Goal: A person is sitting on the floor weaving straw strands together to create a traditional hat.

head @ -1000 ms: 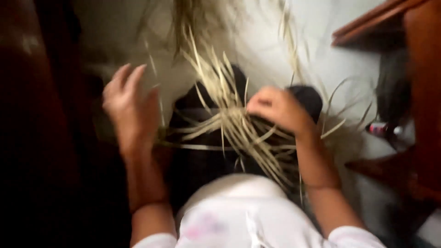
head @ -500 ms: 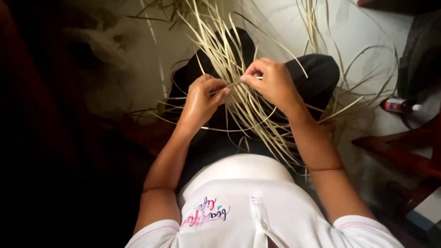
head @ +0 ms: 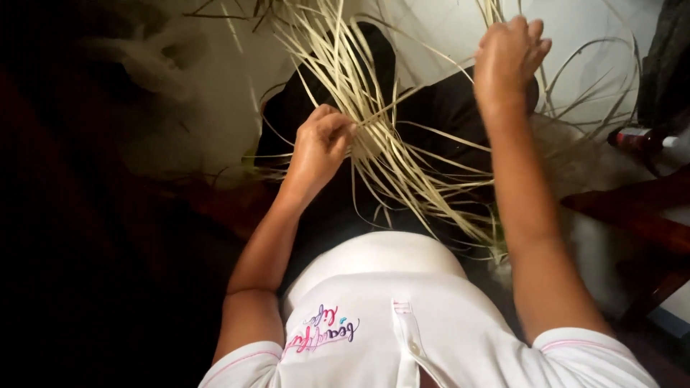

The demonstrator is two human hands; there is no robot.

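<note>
A loose bundle of pale dried straw strips (head: 388, 154) lies across my lap, over dark trousers (head: 438, 108), fanning up toward the floor ahead. My left hand (head: 320, 144) pinches the strips where they cross near the bundle's middle. My right hand (head: 507, 61) is raised higher to the right, fingers curled, and seems to draw one thin strip upward; the grip itself is hard to see. My white shirt (head: 402, 316) fills the bottom of the view.
The floor (head: 575, 29) ahead is pale, with stray strips (head: 596, 79) scattered on it. A dark wooden furniture piece (head: 632, 215) stands at the right. A small bottle (head: 643, 138) lies by the right edge. The left side is in deep shadow.
My right hand has left the crossing point and risen up and to the right. My left hand stays pinched on the strips. The view has shifted slightly.
</note>
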